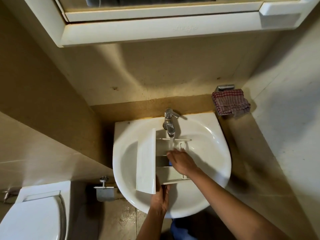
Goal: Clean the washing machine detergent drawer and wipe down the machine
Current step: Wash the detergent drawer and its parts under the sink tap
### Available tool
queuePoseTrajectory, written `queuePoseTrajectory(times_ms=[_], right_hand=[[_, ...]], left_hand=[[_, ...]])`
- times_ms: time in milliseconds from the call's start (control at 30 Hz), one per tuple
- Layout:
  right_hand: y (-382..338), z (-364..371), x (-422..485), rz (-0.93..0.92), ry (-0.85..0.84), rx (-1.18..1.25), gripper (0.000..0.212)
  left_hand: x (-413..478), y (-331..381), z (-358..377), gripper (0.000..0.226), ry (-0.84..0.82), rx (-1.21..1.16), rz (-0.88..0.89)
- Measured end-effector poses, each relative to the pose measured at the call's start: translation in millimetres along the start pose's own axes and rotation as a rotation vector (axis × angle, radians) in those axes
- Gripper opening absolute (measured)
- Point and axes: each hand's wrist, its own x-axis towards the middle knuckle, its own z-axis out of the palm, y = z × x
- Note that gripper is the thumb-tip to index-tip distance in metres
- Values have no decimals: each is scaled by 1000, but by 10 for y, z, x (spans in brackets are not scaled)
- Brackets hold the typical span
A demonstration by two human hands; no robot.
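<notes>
Under the tap (170, 129), left hand (160, 200) clamps the drawer (147, 161) steady; flat-fingered right hand (181, 161) should scrub every compartment.

White sink (218, 135) with detergent drawer (146, 163) inside

Both forearms are bare as far as the frame shows, and the left hand (160, 200) and right hand (183, 161) are uncovered too. Low between the arms a patch of blue clothing (180, 230) shows, dim and creased.
</notes>
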Motion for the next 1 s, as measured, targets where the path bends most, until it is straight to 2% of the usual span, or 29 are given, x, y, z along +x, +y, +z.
queuePoseTrajectory(times_ms=[67,133,233,367,433,500,533,567,633,700,767,867,933,1000], right_hand=[[116,-35,-18,159,-20,-146,38],[45,0,18,228,-59,-195,40],[-344,-42,166,254,-123,43,42],[-677,-110,174,82,-185,290,36],[-554,-141,84,37,-179,260,34],[-285,-178,43,66,-156,150,39],[-170,-201,45,139,-151,95,46],[-113,-208,74,228,-155,64,54],[-156,-183,206,383,-181,72,62],[-327,-131,380,456,-204,104,66],[-543,-138,476,397,-234,102,60],[-707,-177,381,226,-186,185,43],[-604,-144,238,65,-164,182,36],[-370,-150,123,-21,-137,144,33]], left_hand=[[31,5,-18,50,4,28,13],[68,-3,-33,44,8,59,17],[88,5,-18,44,11,128,4],[73,49,-25,42,26,149,-9],[58,78,-28,54,8,130,2],[51,96,-18,91,-23,146,10],[51,101,-13,100,-35,152,10],[58,105,-8,93,-39,171,12],[80,94,-29,58,-48,191,0],[113,73,-41,45,-67,223,-4],[101,80,-25,44,-70,250,-15],[88,158,-43,46,-61,266,4],[75,215,-63,47,-76,252,11],[47,228,-56,46,-86,243,14]])
